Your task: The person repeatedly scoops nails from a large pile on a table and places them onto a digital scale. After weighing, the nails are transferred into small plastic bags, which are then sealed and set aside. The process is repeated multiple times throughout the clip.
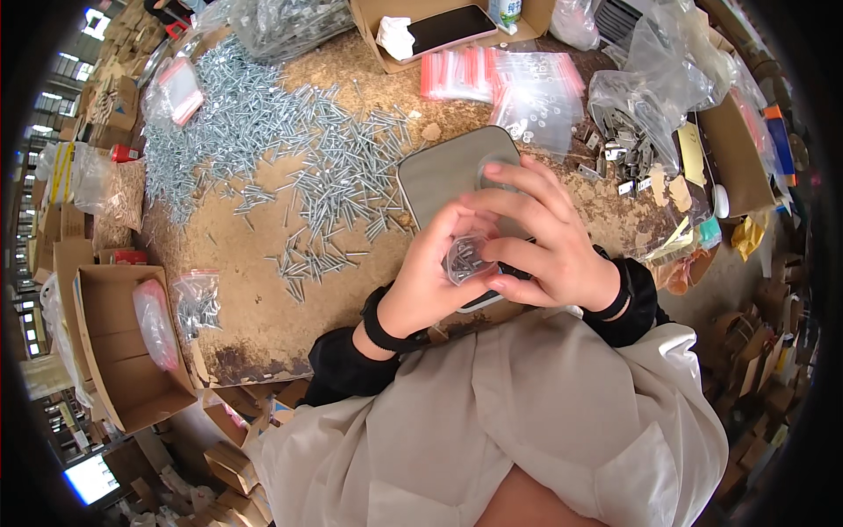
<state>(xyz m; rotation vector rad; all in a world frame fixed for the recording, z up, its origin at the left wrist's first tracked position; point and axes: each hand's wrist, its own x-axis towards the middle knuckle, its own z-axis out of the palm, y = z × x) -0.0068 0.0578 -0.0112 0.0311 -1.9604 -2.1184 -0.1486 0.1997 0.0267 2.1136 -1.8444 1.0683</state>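
My left hand (pixel 423 279) is curled round a small clear plastic container (pixel 457 273) with several grey metal pieces, seemingly screws, inside. It is held in front of my body, above the near part of a flat grey scale (pixel 430 180). From the right, my right hand (pixel 558 241) reaches over, its fingers bent but apart; the thumb and a fingertip are at the container's edge. Whether they grip anything is hard to see. Beyond the right fingertips a round clear item (pixel 497 170) rests on the scale's plate, partly covered by the fingers.
A large heap of silver screws (pixel 299 132) spreads over the worn table's left. Stacked clear zip bags (pixel 536 92) with red edges lie at the back, near a phone (pixel 452 31) in a carton. Metal brackets (pixel 632 145) are at right; an open cardboard box (pixel 123 351) stands left.
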